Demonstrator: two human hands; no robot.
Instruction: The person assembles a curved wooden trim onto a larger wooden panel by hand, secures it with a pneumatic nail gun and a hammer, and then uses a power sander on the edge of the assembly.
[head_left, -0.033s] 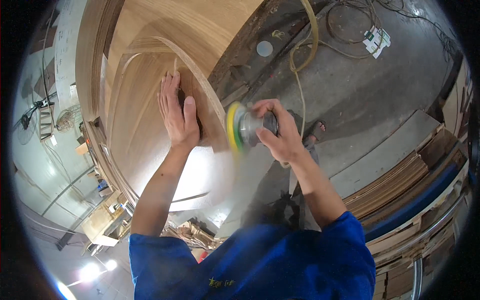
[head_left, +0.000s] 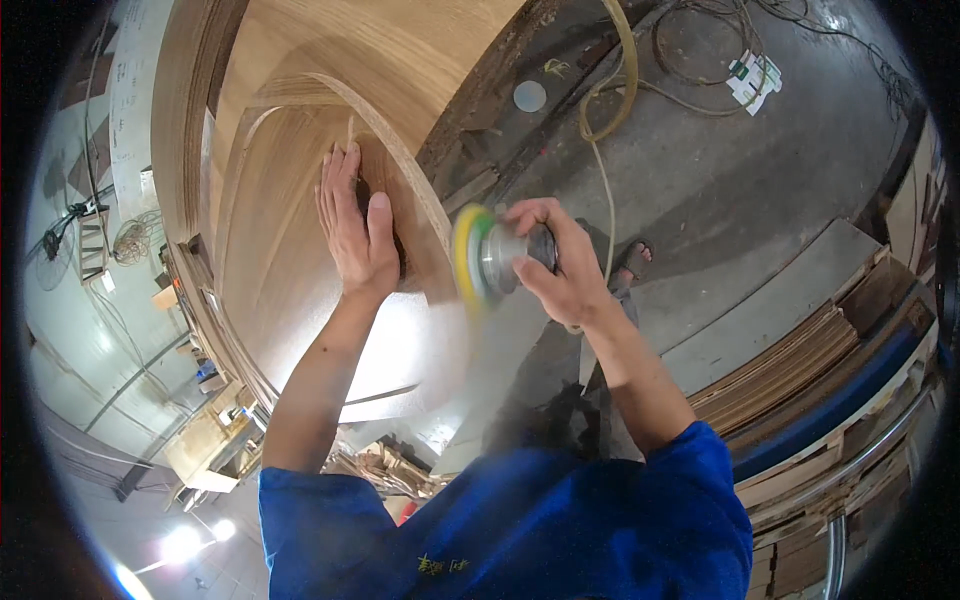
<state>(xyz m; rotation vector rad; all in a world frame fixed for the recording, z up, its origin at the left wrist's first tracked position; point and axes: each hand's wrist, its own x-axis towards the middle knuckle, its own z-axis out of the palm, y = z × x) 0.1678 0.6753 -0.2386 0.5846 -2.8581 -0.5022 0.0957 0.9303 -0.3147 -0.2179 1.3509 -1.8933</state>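
Observation:
My right hand (head_left: 565,260) is wrapped round the body of a round orbital sander (head_left: 505,258). Its yellow and green pad (head_left: 466,255) is tipped on its side against the right edge of a curved wood-grain panel (head_left: 290,200), blurred by motion. My left hand (head_left: 357,225) lies flat on that panel, fingers stretched out and pointing away from me, holding nothing. Just right of that hand a dark, narrow opening or shadow shows on the wood; I cannot tell which. A pale hose (head_left: 604,185) hangs beside my right hand.
More wood-grain panels (head_left: 400,40) lie stacked beyond. On the grey floor are coiled hoses (head_left: 690,50), a white and green packet (head_left: 752,82) and a pale disc (head_left: 529,96). Stacked boards (head_left: 790,365) stand at the right, wood scraps (head_left: 385,465) near my body.
Both hands keep their places. Only the blur on the sander's pad looks slightly different, and the foot below has shifted a little.

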